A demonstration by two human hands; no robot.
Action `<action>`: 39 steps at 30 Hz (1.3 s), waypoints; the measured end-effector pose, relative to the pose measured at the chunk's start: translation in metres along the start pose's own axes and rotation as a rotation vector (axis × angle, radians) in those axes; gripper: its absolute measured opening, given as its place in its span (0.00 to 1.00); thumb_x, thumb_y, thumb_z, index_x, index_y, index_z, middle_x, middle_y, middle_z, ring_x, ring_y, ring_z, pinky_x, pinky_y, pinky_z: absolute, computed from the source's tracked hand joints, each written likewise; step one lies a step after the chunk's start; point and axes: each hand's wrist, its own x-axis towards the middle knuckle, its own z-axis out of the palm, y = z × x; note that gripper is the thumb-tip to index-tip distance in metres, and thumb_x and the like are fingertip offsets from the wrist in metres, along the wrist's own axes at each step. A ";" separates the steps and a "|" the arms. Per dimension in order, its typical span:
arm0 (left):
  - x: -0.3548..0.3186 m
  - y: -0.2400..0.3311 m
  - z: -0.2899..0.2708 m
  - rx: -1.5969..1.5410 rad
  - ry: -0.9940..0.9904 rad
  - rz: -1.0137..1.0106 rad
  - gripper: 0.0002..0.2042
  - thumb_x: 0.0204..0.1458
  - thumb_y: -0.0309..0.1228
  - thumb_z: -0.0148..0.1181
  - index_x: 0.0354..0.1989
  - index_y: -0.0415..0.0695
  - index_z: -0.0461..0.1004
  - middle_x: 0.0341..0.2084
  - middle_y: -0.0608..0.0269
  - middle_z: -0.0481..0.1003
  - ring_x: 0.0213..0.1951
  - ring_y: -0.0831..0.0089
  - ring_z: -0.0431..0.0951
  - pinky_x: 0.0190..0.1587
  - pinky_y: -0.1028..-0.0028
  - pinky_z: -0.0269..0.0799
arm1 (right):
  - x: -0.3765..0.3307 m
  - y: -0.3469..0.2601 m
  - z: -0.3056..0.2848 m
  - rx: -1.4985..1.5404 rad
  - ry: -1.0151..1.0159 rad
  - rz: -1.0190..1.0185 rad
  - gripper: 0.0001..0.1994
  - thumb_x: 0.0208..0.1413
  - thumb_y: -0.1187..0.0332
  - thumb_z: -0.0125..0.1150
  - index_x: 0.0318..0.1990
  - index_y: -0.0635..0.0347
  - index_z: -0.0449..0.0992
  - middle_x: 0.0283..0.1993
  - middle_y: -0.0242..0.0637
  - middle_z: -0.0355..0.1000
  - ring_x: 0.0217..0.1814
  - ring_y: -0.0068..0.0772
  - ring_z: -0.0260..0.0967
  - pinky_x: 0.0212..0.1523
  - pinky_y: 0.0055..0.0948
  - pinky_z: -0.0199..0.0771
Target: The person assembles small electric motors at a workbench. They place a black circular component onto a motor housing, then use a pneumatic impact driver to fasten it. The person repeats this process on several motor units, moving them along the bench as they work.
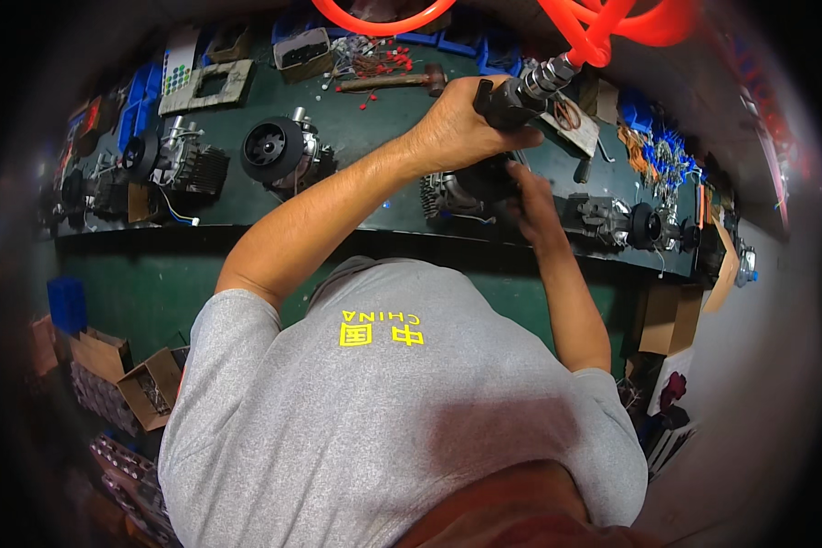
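Note:
My left hand (461, 123) is wrapped round a black air screwdriver (513, 102), whose metal fitting joins a coiled orange hose (603, 36). Under it, near the bench's front edge, sits a finned metal unit (440, 196) with a dark round part, apparently a black fan wheel (490, 181). My right hand (536, 205) grips the right side of that wheel, thumb uppermost; some of its fingers are hidden. The tool's tip is hidden behind my left hand and wrist, so I cannot tell whether it touches the unit.
Similar fan units (272, 151) stand along the green bench (361, 119) on both sides. Behind lie a hammer (388, 82), a bin of dark parts (303, 55) and red-tipped wires (374, 59). Blue-tipped wires (671, 155) heap at the right. Cardboard boxes (151, 388) stand low at the left.

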 end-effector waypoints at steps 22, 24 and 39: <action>0.001 0.066 -0.032 -0.006 0.192 0.185 0.11 0.50 0.31 0.78 0.34 0.41 0.81 0.25 0.69 0.81 0.30 0.82 0.78 0.36 0.72 0.76 | 0.034 0.015 -0.088 0.311 0.383 -0.101 0.18 0.57 0.50 0.72 0.35 0.54 0.75 0.28 0.26 0.70 0.22 0.17 0.59 0.17 0.18 0.52; 0.008 0.097 -0.023 0.112 0.110 -0.022 0.12 0.47 0.30 0.76 0.38 0.41 0.82 0.25 0.71 0.80 0.26 0.82 0.75 0.31 0.76 0.73 | 0.042 0.045 -0.114 0.228 0.421 -0.094 0.17 0.57 0.52 0.72 0.34 0.55 0.74 0.25 0.27 0.68 0.19 0.18 0.59 0.15 0.20 0.52; 0.007 0.200 0.033 0.200 -0.508 -0.085 0.08 0.45 0.28 0.71 0.31 0.35 0.82 0.31 0.49 0.82 0.36 0.58 0.85 0.38 0.65 0.81 | 0.140 0.220 -0.193 0.194 0.390 0.277 0.27 0.58 0.36 0.63 0.43 0.53 0.75 0.27 0.28 0.67 0.20 0.28 0.59 0.19 0.28 0.62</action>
